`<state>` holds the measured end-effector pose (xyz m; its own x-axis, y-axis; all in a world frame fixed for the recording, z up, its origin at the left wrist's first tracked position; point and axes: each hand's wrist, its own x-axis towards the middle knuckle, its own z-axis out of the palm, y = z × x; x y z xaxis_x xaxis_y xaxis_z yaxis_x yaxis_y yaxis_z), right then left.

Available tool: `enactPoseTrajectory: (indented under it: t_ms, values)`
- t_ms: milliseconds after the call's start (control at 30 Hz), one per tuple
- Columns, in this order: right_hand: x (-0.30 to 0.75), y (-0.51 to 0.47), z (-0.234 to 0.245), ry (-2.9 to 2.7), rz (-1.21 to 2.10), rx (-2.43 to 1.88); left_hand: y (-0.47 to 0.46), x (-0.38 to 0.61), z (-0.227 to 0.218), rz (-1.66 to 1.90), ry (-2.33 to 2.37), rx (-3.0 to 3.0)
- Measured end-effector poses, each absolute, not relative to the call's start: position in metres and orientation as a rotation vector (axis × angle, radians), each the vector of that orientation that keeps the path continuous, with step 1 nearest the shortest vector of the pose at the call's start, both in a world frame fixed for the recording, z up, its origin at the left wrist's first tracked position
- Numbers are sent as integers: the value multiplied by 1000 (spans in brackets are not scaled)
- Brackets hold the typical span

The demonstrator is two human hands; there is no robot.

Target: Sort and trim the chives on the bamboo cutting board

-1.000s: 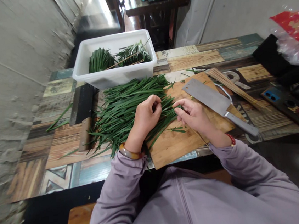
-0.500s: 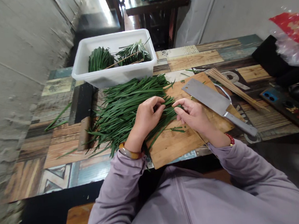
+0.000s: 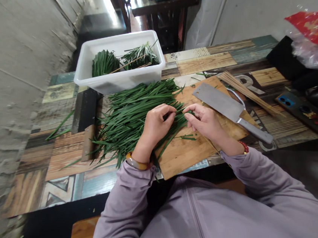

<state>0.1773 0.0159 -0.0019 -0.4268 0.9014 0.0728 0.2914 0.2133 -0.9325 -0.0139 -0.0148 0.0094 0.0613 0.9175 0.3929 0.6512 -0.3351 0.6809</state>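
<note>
A patchwork-patterned table (image 3: 207, 64) spreads around the person's hands. At eleven o'clock from them, a white tub (image 3: 126, 80) with green bunches inside borders the heap of green leaves (image 3: 137, 108), which runs from nine to eleven, partly over the cutting board (image 3: 180, 156). A cleaver (image 3: 219, 101) at two o'clock stands between the hands and the skewers (image 3: 248, 92). The left hand (image 3: 155, 125), over the leaves, and right hand (image 3: 204, 120), by their right ends, each have thumb and forefinger narrowly apart or together; whether they pinch anything cannot be told. Clippings (image 3: 187, 136) lie at six o'clock.
</note>
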Motion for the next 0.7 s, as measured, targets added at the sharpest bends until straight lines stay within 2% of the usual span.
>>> enactPoseTrajectory:
  t_ms: [700]
  values:
    - [177,16,-1,-1864,1195,-1120,-15,-14,9,1181,1517,2058]
